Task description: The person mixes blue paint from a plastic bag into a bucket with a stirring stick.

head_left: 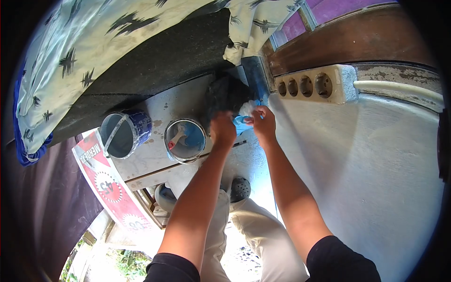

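My right hand [263, 123] pinches the edge of a crumpled blue and white piece, which looks like thin plastic [245, 112]. Close beside it, my left hand [223, 129] is closed with its fingers curled at the lower edge of a dark, crumpled bag or cloth [229, 93]. What the left fingers grip is hidden. Left of that hand stands a paint can [205, 141] with light blue paint inside. A brush with a red handle [176, 139] rests in the can.
A blue bucket [143, 124] with a wire handle stands farther left on the grey tabletop [155, 162]. On the right, a socket strip [340, 84] with a white cable [399, 89] runs along the pale wall [357, 178]. Patterned fabric [108, 42] hangs at upper left.
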Demonstrator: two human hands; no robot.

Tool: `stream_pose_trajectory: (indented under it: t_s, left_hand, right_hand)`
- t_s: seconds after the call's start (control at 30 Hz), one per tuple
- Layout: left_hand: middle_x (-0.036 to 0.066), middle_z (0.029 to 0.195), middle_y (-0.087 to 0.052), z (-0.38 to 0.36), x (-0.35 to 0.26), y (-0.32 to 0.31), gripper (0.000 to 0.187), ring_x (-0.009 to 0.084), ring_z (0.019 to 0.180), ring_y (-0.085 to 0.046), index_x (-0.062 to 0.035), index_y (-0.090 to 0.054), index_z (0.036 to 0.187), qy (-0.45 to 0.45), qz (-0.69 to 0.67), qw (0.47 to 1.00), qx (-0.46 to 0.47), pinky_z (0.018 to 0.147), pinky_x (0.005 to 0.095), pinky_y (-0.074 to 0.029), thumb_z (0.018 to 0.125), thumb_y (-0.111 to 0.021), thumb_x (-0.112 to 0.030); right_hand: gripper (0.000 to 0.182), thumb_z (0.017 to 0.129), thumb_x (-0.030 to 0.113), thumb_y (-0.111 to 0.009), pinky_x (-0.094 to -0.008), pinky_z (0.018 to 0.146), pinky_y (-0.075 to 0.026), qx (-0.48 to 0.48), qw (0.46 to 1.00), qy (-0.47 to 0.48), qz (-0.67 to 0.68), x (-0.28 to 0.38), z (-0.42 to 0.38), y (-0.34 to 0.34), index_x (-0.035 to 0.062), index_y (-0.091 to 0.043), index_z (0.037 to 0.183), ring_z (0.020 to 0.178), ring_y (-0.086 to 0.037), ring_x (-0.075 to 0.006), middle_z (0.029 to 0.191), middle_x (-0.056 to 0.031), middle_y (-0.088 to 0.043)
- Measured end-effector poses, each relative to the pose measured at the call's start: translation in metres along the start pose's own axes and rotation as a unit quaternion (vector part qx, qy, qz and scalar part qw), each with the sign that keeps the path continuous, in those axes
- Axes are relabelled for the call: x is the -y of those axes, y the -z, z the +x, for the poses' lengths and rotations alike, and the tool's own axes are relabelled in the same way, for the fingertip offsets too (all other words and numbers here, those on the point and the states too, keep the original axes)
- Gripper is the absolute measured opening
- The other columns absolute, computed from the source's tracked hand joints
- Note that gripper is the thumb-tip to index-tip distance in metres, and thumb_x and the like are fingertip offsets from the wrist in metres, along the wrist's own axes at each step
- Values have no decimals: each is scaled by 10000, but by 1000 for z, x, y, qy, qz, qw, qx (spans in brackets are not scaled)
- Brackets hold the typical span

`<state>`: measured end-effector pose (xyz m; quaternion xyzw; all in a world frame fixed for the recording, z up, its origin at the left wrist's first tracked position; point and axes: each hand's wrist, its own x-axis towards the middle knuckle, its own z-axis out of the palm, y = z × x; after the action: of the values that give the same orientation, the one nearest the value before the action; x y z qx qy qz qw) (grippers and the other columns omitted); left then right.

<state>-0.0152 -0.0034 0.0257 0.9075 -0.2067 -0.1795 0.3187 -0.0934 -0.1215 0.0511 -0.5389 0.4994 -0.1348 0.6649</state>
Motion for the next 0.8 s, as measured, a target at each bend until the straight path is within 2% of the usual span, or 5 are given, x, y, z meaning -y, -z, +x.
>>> stream_pose_trajectory:
  t_s: [0.2,0.27,0.43,0.6,0.8]
  left_hand:
    - [154,1034,-681,-28,-24,2,113,355,1003,-664,-74,-715,938,-61,37,992,100,828,474,-566,897,-611,-90]
    - [125,1014,-673,-24,-27,6,143,311,1032,-645,-64,-727,969,-90,89,991,32,883,432,-552,925,-600,-112]
    - [130,1064,-678,-20,-12,28,168,326,1064,-617,-52,-697,1060,-100,43,994,30,926,452,-480,913,-655,-123]
    - [140,1120,-680,-15,6,43,232,346,1104,-592,-53,-675,1124,-79,-29,996,34,954,469,-428,909,-692,-137]
    - [101,1121,-683,3,16,58,262,343,1079,-564,-108,-685,1158,-124,-47,991,27,965,479,-410,899,-715,-130]
  right_hand:
    - [181,935,118,-661,-328,644,-573,-1,992,46,-113,18,15,-25,-42,-682,1017,721,-727,-212,834,-128,-703]
    - [242,923,143,-695,-311,679,-561,83,936,179,-292,18,14,-28,-28,-687,1094,772,-719,-204,885,-133,-731]
    - [335,886,35,-676,-366,856,-555,161,938,122,-282,16,0,-16,29,-686,1221,932,-703,-277,1081,-144,-723]
    - [515,819,-31,-687,-407,1116,-398,159,840,275,-440,9,-6,-7,161,-693,1296,1292,-450,-335,1428,-112,-540]
    - [517,792,96,-816,-430,1094,-414,191,835,291,-426,14,7,-11,173,-678,1285,1254,-479,-322,1392,-46,-582]
